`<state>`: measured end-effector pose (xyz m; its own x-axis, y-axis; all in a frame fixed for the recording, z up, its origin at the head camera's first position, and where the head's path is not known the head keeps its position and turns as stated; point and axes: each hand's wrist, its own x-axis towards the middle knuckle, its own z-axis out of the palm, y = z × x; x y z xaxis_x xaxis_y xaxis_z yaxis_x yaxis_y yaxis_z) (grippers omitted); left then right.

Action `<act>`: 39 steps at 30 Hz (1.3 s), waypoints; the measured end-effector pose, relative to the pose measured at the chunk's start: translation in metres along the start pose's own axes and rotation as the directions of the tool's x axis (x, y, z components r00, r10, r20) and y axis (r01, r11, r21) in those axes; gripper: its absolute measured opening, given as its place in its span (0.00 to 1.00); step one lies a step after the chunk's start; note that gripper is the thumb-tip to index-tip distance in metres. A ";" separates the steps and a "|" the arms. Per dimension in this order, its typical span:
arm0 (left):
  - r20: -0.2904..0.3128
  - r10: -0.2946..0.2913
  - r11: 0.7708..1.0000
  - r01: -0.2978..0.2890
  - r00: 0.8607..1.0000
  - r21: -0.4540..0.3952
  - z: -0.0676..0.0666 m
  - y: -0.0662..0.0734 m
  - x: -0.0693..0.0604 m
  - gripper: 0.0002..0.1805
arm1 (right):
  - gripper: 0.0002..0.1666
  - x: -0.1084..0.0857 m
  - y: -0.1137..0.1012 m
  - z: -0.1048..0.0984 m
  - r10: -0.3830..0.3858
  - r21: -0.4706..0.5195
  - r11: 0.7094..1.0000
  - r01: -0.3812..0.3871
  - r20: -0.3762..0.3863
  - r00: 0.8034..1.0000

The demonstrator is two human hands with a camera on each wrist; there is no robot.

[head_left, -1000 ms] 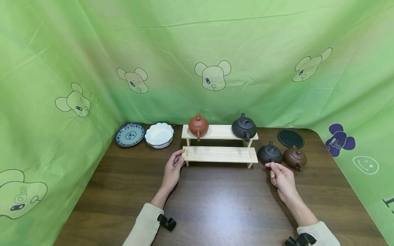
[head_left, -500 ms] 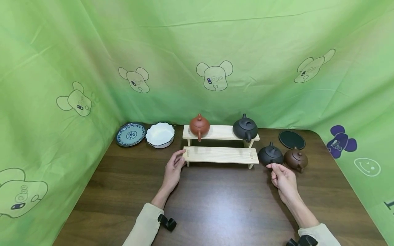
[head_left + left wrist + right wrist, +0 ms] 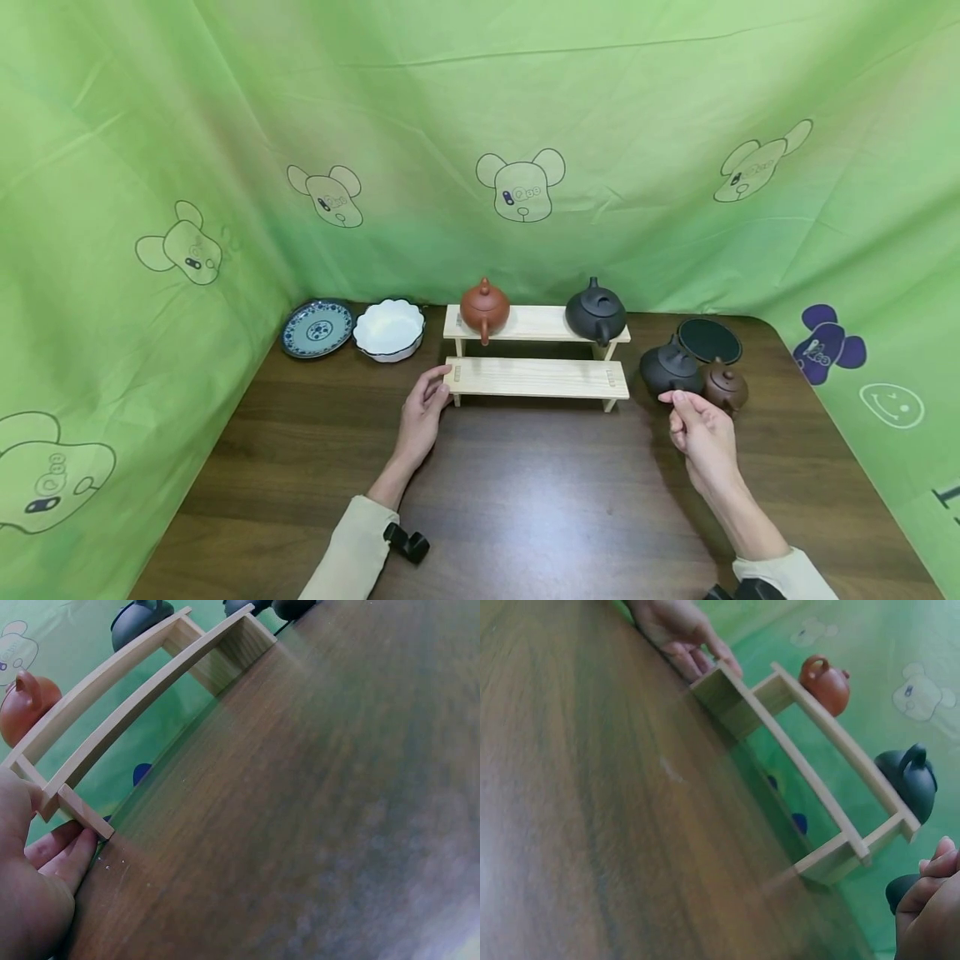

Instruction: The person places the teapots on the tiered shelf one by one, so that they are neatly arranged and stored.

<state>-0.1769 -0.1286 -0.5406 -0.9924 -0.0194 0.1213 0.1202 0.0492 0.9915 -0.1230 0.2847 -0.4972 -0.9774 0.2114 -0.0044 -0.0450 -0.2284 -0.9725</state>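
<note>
My right hand pinches the near side of a black teapot, apparently by its handle, which the fingers cover. This teapot hangs slightly raised, right of the wooden two-tier stand, and overlaps a brown teapot in the head view. Most of it is hidden behind the hand in the right wrist view. At the stand's left end my left hand grips the lower board, with fingers against the leg in the left wrist view. On the upper board sit a reddish clay teapot and a larger black teapot.
A black round mat lies behind the brown teapot. Left of the stand are a white scalloped bowl and a blue patterned plate. Green printed cloth hangs around the wooden table at the back and sides.
The right hand has moved the pinched black teapot to the right and slightly up, away from the stand and closer to the brown teapot. My left hand stays on the stand.
</note>
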 end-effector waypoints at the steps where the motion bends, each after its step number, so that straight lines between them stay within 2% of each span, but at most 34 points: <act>1: 0.001 0.001 1.000 -0.001 1.000 0.001 0.000 0.000 0.000 0.20 | 0.19 -0.001 -0.002 0.001 -0.007 0.003 1.000 0.007 -0.003 1.000; 10: 0.004 0.005 1.000 -0.005 1.000 -0.012 0.001 -0.002 0.000 0.20 | 0.18 -0.014 -0.012 0.007 -0.059 -0.007 0.998 0.059 -0.008 0.998; 17: 0.005 -0.005 1.000 0.005 1.000 -0.011 0.001 0.000 0.000 0.20 | 0.18 -0.028 -0.017 0.011 -0.060 -0.011 0.998 0.060 0.021 0.998; 24: -0.002 -0.018 1.000 0.018 1.000 -0.020 -0.001 0.001 -0.001 0.20 | 0.17 -0.042 -0.018 0.016 -0.049 -0.056 0.997 0.052 0.052 0.997; 28: 0.002 0.004 1.000 -0.004 1.000 -0.017 -0.001 -0.001 -0.001 0.20 | 0.16 -0.049 -0.018 0.019 -0.032 -0.084 0.996 0.038 0.066 0.997; 35: 0.002 0.082 0.997 -0.082 0.997 0.006 -0.001 -0.007 0.000 0.19 | 0.17 -0.061 -0.013 0.027 -0.037 -0.103 0.993 0.048 0.109 0.993; 39: -0.004 0.052 0.999 -0.052 0.999 0.006 0.000 -0.006 0.001 0.19 | 0.17 -0.066 -0.010 0.033 -0.044 -0.099 0.993 0.058 0.131 0.990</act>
<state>-0.1786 -0.1293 -0.5462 -0.9847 -0.0213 0.1730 0.1716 0.0561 0.9836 -0.0654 0.2416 -0.4792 -0.9930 0.0955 0.0692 -0.0806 -0.1205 -0.9894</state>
